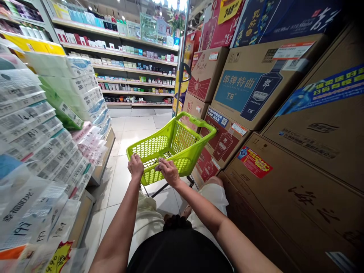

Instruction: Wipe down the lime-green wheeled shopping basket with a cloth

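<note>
A lime-green plastic shopping cart [186, 163] with a perforated basket stands before me in the aisle, turned a little to the right. Its raised handle end [196, 120] points away from me. My left hand [135, 166] is closed over the basket's rim at the near left corner. Further right along the same near rim, my right hand [168, 170] has its fingers curled round the edge. Part of the cart's dark metal frame [160, 189] shows beneath the basket, while the wheels are mostly hidden.
Stacked cartons [239, 91] rise close along the right side. Plastic-wrapped packs [42, 140] are piled on low wooden platforms [106, 153] at left. Shelves of small boxes and bottles [136, 70] stand ahead. A dark post [182, 68] rises behind the cart. Pale floor tiles [127, 125] run between.
</note>
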Available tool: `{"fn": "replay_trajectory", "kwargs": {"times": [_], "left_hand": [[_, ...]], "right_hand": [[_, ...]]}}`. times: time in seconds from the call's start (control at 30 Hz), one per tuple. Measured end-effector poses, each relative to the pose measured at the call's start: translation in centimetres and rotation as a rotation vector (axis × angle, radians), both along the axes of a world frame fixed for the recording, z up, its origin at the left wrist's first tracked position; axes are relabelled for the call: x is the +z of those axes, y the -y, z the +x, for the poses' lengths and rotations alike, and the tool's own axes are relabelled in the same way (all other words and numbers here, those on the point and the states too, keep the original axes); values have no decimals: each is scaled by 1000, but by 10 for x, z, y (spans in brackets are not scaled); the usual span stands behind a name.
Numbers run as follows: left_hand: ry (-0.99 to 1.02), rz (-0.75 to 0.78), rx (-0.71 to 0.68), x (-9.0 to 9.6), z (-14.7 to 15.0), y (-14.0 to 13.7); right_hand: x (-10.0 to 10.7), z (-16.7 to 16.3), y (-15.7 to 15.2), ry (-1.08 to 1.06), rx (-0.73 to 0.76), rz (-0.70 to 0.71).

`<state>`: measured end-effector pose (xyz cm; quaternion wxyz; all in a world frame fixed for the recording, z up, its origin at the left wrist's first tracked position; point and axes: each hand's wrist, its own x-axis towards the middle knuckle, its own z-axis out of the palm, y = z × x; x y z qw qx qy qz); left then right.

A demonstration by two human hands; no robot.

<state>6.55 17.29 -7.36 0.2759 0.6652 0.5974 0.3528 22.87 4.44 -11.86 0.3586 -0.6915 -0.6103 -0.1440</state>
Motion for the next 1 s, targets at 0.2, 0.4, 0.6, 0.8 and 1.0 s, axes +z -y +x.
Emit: {"fn": "replay_trajectory", "kwargs": {"times": [0.2,0.4,0.6,0.8,1.0], "left_hand": [[270,-149,-2,-10,-11,-2],[455,-202,-37,-14,-21,-9],[585,-317,-74,-9,-22,-22],[682,-360,-90,-11,-23,-21],[577,-345,-115,-19,-16,-19]], "right_hand": [[3,-22,-7,-80,-226,6],[3,-46,-13,60,118,-29],[-12,-80,-11,22,-41,-15],[-46,-101,-4,244,245,-17],[-50,-44,3,13,-285,91]]}}
